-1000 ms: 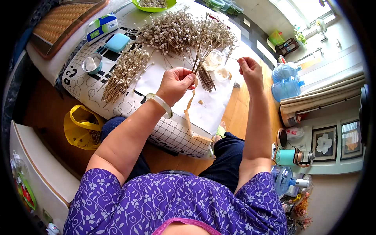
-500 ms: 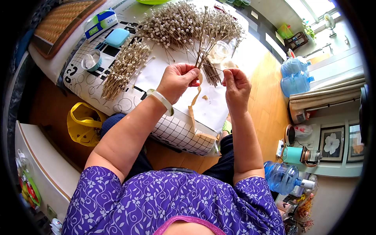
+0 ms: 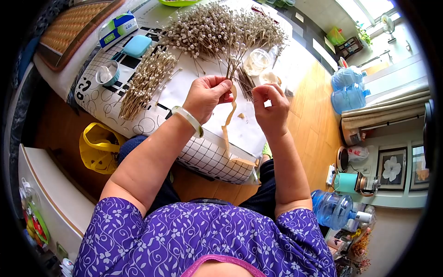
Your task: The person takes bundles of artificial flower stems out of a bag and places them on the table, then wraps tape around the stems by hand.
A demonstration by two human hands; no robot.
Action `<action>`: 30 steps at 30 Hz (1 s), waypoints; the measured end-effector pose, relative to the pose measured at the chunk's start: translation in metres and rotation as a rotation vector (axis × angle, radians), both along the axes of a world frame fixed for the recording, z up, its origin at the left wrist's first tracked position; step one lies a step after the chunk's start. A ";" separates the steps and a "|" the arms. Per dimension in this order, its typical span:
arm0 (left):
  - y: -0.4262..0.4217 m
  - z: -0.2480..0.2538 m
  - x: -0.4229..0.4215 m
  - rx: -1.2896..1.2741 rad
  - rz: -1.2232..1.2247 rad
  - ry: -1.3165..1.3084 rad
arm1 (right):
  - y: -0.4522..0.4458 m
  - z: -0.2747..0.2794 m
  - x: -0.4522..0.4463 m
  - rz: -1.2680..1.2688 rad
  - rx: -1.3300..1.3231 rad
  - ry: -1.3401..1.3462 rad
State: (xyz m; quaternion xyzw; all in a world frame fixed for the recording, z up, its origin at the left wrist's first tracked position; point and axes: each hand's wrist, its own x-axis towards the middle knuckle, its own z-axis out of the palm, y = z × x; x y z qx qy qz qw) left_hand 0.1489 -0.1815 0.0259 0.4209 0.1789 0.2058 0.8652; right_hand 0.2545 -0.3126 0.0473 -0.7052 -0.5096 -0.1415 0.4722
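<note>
My left hand [image 3: 207, 96] is closed, thumb against fingers, on a few dried stems [image 3: 230, 70] with small white bud-like tips. A tan paper-like strip [image 3: 227, 121] hangs in curls from this grip down to the table edge. To its right, my right hand [image 3: 271, 110] is pinched shut; a thin dark line reaches toward its fingertips, but what they hold is too small to make out. Beyond the hands lies a large heap of the same dried stems [image 3: 198, 30]. A smaller bundle [image 3: 146, 83] rests on the left of the table.
A clear tub [image 3: 256, 62] and its lid stand past my right hand. On the left are a small blue bowl [image 3: 107, 73], a light blue case [image 3: 137, 45] and a tissue pack [image 3: 118, 29]. A yellow bag [image 3: 99, 147] is below the table's left edge.
My right hand has come slightly lower and closer to the left hand. The stems in my left hand have tipped a little, their tops now lower.
</note>
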 end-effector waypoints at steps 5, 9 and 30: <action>0.002 -0.003 0.001 -0.052 -0.035 -0.013 | -0.001 0.004 -0.003 -0.033 -0.021 -0.011; 0.002 -0.003 0.000 -0.074 -0.037 -0.016 | -0.001 0.001 -0.001 -0.026 -0.022 0.010; -0.004 -0.006 0.005 0.118 0.109 -0.047 | 0.007 0.002 -0.031 0.017 -0.180 0.375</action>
